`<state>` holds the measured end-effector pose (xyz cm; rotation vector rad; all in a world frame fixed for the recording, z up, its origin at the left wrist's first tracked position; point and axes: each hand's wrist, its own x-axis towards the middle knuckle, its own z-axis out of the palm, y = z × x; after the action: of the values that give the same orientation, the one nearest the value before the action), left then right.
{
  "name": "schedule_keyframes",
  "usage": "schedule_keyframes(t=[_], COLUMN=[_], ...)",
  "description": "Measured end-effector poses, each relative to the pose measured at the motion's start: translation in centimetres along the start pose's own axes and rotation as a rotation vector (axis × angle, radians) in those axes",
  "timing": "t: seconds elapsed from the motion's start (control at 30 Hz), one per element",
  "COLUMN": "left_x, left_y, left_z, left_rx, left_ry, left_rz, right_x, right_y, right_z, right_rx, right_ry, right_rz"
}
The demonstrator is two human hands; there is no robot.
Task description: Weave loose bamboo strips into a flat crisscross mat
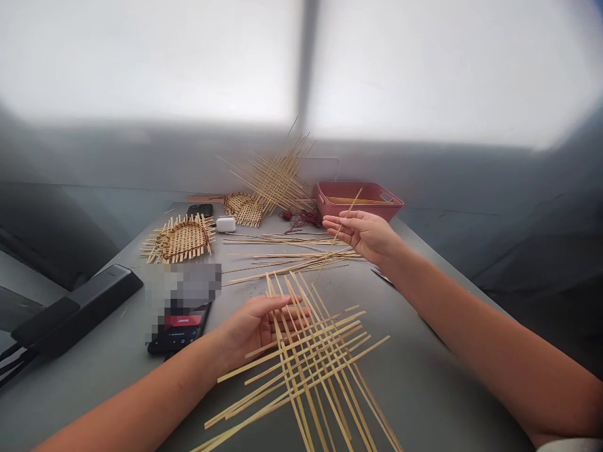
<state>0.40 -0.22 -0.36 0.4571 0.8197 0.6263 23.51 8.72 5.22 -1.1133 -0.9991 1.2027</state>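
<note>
A loose open weave of flat bamboo strips (321,356) lies tilted in front of me, its long ends spreading out on every side. My left hand (252,328) grips its upper left part, thumb over the strips and fingers beneath them. Raised above the table on the right, my right hand (362,233) pinches one thin bamboo strip (355,201) between thumb and fingers. That strip slants down toward the top of the weave; whether its lower end touches the weave I cannot tell.
Loose bamboo strips (282,256) lie across the table behind the weave. Farther back are a pink basket (360,190), dark red cord (305,218), another weave (277,179), and a white case (226,224). Left are a round woven piece (183,240), a phone (176,339) and a black power strip (80,307).
</note>
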Motion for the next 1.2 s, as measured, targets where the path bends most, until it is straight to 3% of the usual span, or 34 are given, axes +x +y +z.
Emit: schedule_keyframes(t=[0.1, 0.2, 0.27, 0.3, 0.47, 0.6, 0.7, 0.87, 1.07, 1.2], left_x=[0.0, 0.0, 0.0, 0.0, 0.0, 0.2, 0.5, 0.4, 0.5, 0.8], left_y=[0.1, 0.2, 0.2, 0.3, 0.4, 0.5, 0.1, -0.9, -1.4, -1.5], left_z=[0.0, 0.0, -0.1, -0.1, -0.3, -0.5, -0.4, 0.4, 0.3, -0.1], left_rx=[0.014, 0.032, 0.032, 0.024, -0.049, -0.073, -0.058, 0.008, 0.02, 0.069], left_ry=[0.015, 0.015, 0.005, 0.004, -0.013, -0.014, -0.001, 0.131, 0.096, 0.047], left_rz=[-0.001, -0.002, 0.016, 0.031, 0.094, 0.121, 0.13, 0.267, 0.268, 0.21], right_x=[0.0, -1.3, -2.7, -3.5, -6.0, -6.0, -5.9, -6.0, -5.9, -5.8], right_y=[-0.7, -2.1, -3.0, -3.3, -2.0, -0.2, 0.3, 0.3, -1.0, -0.5], right_z=[-0.5, -1.0, -1.2, -1.3, -1.7, -2.1, -2.4, -2.6, -2.3, -1.5], right_rx=[0.007, -0.021, -0.302, -0.442, -0.998, -1.185, -1.265, -1.411, -1.345, -1.395], right_ry=[0.044, 0.096, 0.028, -0.05, -0.392, -0.575, -0.584, -0.57, -0.531, -0.613], right_rz=[-0.097, -0.338, -0.642, -0.679, -0.436, -0.361, -0.415, -0.518, -0.597, -0.618])
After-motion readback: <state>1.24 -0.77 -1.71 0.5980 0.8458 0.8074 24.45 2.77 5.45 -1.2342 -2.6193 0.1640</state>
